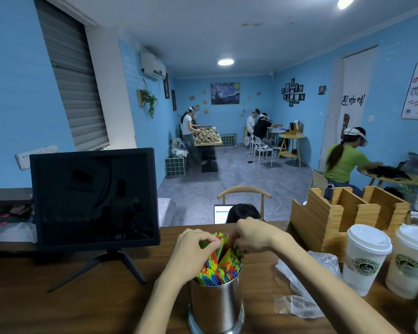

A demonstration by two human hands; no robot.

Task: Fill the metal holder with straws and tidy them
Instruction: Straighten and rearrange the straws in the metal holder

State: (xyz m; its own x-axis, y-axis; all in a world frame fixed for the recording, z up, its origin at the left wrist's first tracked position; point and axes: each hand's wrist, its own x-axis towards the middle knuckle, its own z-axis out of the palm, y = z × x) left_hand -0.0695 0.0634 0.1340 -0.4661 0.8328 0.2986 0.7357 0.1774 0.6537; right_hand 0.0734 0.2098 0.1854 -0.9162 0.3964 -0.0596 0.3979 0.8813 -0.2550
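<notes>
The metal holder (216,307) is standing upright on the desk (82,297), near its front edge & about centre. It's packed w/ coloured straws (221,266) (green, blue, orange, yellow, red), their tops fanning out above the rim & leaning a bit toward the far side.

Both hands are working at the straw tops. The left hand (196,247) is curling its fingers round a few straws on the left of the bunch, pinching a green one. The right hand (253,235) is reaching in from the right, fingers bent down into the upper straws, gripping some; exactly how many can't be told, as the fingertips are hidden behind the hand.

Just right of the holder a crumpled clear plastic bag (302,297) is lying on the desk. Further right, 2 white lidded paper cups (364,259) are standing side by side, w/ a wooden organiser (336,218) behind them. To the left, a dark monitor (94,198) is sitting on its stand.
</notes>
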